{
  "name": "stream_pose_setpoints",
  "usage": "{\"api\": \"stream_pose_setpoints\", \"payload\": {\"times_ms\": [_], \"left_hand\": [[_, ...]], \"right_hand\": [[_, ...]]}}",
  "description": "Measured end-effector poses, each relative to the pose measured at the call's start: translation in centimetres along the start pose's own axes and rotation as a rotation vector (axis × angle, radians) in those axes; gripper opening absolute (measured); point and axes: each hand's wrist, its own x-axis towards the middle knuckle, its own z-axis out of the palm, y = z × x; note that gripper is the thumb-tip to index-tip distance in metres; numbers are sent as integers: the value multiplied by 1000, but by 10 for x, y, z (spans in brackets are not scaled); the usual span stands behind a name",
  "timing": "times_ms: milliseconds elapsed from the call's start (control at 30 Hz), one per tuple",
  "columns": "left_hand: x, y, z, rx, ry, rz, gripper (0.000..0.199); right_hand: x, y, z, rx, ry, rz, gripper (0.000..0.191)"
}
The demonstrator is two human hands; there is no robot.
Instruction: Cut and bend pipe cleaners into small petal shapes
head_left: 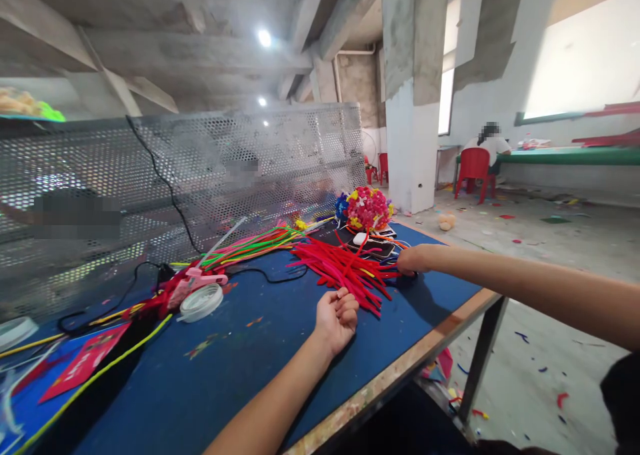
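Observation:
A loose pile of red and pink fuzzy stems [345,268] lies on the blue tabletop [240,362]. My left hand [339,318] rests palm up at the pile's near edge, its fingers curled in; whatever they hold, if anything, is too small to make out. At the pile's right end is my right hand [409,260], near some dark and blue pieces, its fingertips hidden from view. Behind the pile are a phone [373,246] with a white case [360,239] by it and a round cluster of pink, yellow and blue fuzzy flowers [367,208].
Green and orange stems [255,247], a pink glue gun [197,283] and a white tape roll [201,302] lie at left. A perforated metal panel [175,175] lines the far edge. A person [495,145] sits far off at right.

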Motion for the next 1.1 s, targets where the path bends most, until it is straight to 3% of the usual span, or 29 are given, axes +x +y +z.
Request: {"api": "stream_pose_setpoints", "payload": {"times_ms": [300, 500, 667, 767, 933, 1100], "left_hand": [[2, 0, 0, -60, 35, -17, 20], [3, 0, 3, -99, 50, 8, 19], [3, 1, 5, -106, 62, 6, 19], [3, 1, 6, -101, 66, 3, 18], [2, -1, 7, -113, 69, 10, 18], [1, -2, 9, -137, 77, 30, 15]], "right_hand": [[8, -2, -1, -76, -184, 58, 27], [-2, 9, 0, -74, -143, -33, 12], [-16, 17, -5, 5, 27, -111, 14], [-39, 20, -3, 70, 207, -101, 11], [-84, 10, 45, 250, 586, 75, 26], [-101, -1, 90, 395, 686, 6, 22]]}}
